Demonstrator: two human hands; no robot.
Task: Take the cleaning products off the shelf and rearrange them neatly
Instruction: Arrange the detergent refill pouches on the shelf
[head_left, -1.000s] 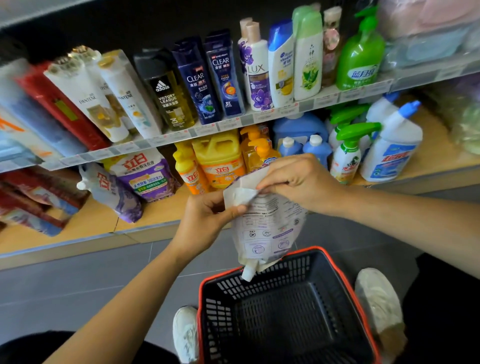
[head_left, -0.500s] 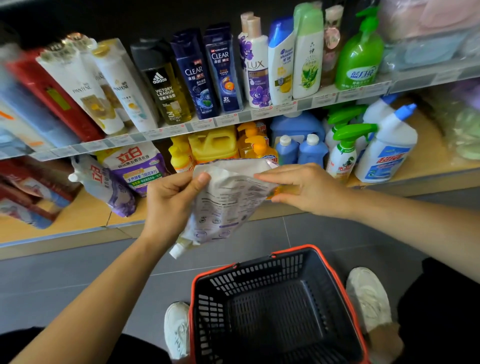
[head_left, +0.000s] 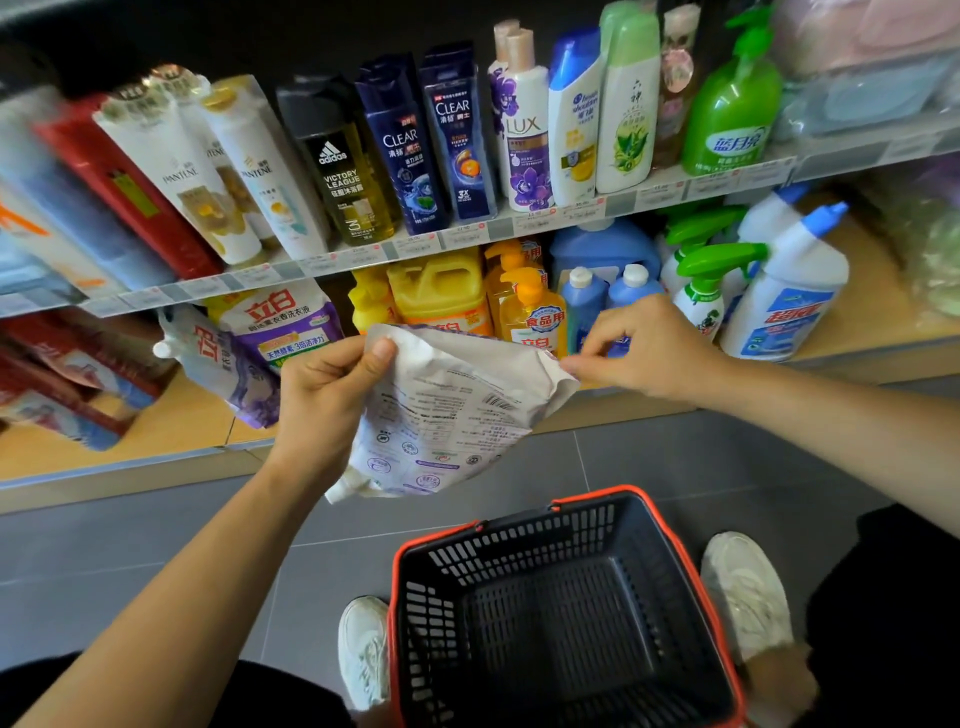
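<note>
Left hand (head_left: 327, 400) grips the refill pouch (head_left: 452, 415); right hand (head_left: 644, 348) pinches its corner

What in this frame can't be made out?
Head view.
Front of the pouch: turned away; only its printed back shows.
Shelf price tags: too small, blurred.
Labels of the small blue bottles: behind the right hand.
Far-left packs: blurred, cut by the frame edge.
</note>
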